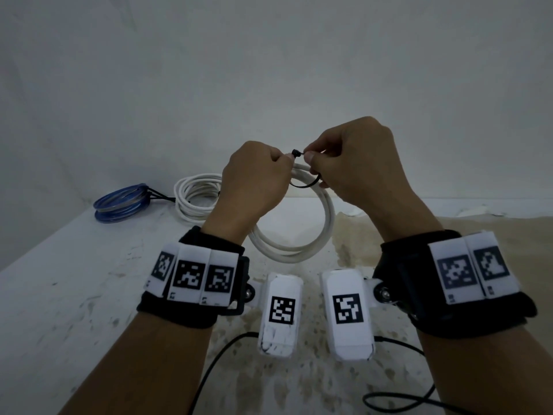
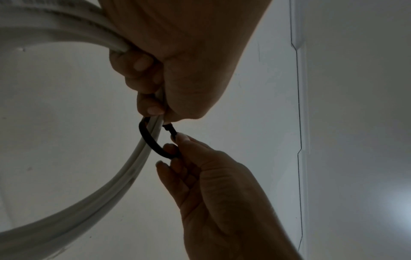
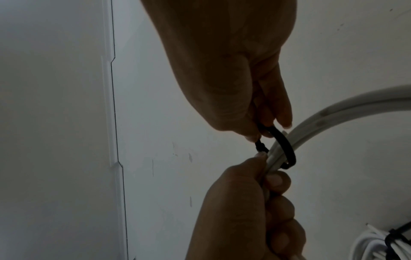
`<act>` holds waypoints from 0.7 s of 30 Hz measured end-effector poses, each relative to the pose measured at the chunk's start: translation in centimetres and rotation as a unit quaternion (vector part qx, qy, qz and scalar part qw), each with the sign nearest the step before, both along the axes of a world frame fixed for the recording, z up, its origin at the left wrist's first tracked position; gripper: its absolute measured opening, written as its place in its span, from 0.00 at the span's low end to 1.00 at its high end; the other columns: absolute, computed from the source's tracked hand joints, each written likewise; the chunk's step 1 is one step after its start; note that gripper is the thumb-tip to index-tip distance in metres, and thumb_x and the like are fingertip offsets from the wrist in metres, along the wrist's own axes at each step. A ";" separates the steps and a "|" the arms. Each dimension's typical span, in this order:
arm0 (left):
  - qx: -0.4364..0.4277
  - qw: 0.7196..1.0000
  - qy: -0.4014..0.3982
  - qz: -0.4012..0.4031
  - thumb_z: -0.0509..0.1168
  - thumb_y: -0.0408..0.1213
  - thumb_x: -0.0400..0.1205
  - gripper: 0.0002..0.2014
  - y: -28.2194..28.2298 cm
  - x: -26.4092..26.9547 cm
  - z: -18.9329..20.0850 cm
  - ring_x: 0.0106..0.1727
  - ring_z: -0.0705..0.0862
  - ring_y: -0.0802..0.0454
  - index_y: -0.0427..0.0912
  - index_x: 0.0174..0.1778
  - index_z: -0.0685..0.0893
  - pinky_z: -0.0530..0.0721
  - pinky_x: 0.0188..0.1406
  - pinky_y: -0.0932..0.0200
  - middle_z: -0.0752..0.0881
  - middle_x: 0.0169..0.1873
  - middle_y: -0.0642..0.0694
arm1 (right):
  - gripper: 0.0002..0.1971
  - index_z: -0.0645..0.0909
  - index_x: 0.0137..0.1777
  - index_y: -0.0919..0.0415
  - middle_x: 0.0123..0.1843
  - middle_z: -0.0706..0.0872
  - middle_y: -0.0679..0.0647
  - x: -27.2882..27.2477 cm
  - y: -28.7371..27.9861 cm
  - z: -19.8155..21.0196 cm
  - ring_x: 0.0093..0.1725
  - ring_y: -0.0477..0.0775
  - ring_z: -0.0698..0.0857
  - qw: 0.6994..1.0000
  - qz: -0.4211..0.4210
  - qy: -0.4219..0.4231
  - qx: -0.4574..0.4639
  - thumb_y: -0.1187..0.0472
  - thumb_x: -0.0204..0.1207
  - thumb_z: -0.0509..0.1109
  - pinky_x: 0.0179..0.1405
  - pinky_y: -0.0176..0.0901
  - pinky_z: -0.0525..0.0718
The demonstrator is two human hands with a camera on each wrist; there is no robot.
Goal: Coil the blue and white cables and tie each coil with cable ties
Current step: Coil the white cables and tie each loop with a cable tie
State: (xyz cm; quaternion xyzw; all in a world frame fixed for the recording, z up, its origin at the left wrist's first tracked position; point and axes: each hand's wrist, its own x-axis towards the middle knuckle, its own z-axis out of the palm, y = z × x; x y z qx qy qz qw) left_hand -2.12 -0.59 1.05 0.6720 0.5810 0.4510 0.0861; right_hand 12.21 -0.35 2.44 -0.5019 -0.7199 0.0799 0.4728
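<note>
Above a stained white table [image 1: 89,280], a person's two hands work a black cable tie [image 1: 302,184] around a white cable coil [image 1: 314,235] held upright in the air. The left hand [image 1: 254,181] has its fingers curled tight round the coil's strands and pinches the tie's head at the top; the right hand [image 1: 359,163] pinches the tie's tail between thumb and fingertip just beside that head. In the wrist views the tie forms a loose loop around the strands, its tail at the head and seemingly not yet pulled snug. Farther back on the table lies a second white coil [image 1: 197,196], with a black tie on it in the right wrist view, and beside it a blue coil [image 1: 121,206] bound with dark ties. Judging by this, the held coil's tie is what remains to be cinched.
</note>
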 end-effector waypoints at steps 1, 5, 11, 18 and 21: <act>0.002 1.000 0.005 0.001 0.61 0.44 0.84 0.19 0.0 0.0 0.0 0.36 0.84 0.40 0.35 0.34 0.88 0.80 0.38 0.49 0.86 0.30 0.37 | 0.04 0.92 0.43 0.55 0.36 0.91 0.50 0.0 0.0 0.0 0.35 0.50 0.90 1.000 0.000 0.000 0.000 0.58 0.75 0.76 0.44 0.51 0.90; 0.006 1.000 0.028 -0.007 0.61 0.44 0.85 0.19 0.2 0.1 0.0 0.31 0.82 0.46 0.39 0.32 0.86 0.77 0.36 0.53 0.85 0.27 0.43 | 0.04 0.89 0.40 0.55 0.39 0.90 0.52 -0.1 0.3 -0.2 0.39 0.54 0.90 1.000 -0.007 -0.004 -0.002 0.56 0.73 0.77 0.45 0.52 0.89; 0.008 0.995 0.088 -0.038 0.60 0.43 0.86 0.15 0.1 -0.1 0.0 0.30 0.81 0.53 0.48 0.38 0.88 0.78 0.37 0.56 0.82 0.25 0.53 | 0.15 0.84 0.57 0.53 0.52 0.90 0.58 0.4 0.3 -0.2 0.48 0.58 0.90 0.999 0.011 -0.014 -0.036 0.52 0.72 0.78 0.57 0.53 0.86; 0.005 0.990 0.126 -0.066 0.62 0.43 0.86 0.13 0.0 -0.2 0.1 0.25 0.77 0.59 0.50 0.49 0.93 0.71 0.33 0.60 0.77 0.19 0.60 | 0.08 0.88 0.52 0.55 0.49 0.89 0.57 0.5 0.0 -0.1 0.36 0.54 0.89 0.998 0.024 -0.024 -0.057 0.58 0.73 0.76 0.45 0.49 0.89; 0.008 0.989 0.127 -0.078 0.61 0.45 0.86 0.14 -0.1 -0.2 0.1 0.26 0.80 0.63 0.50 0.47 0.93 0.71 0.32 0.62 0.78 0.16 0.60 | 0.06 0.86 0.47 0.55 0.46 0.89 0.56 0.4 0.3 -0.3 0.42 0.56 0.88 0.998 0.018 -0.016 -0.050 0.56 0.72 0.77 0.50 0.48 0.87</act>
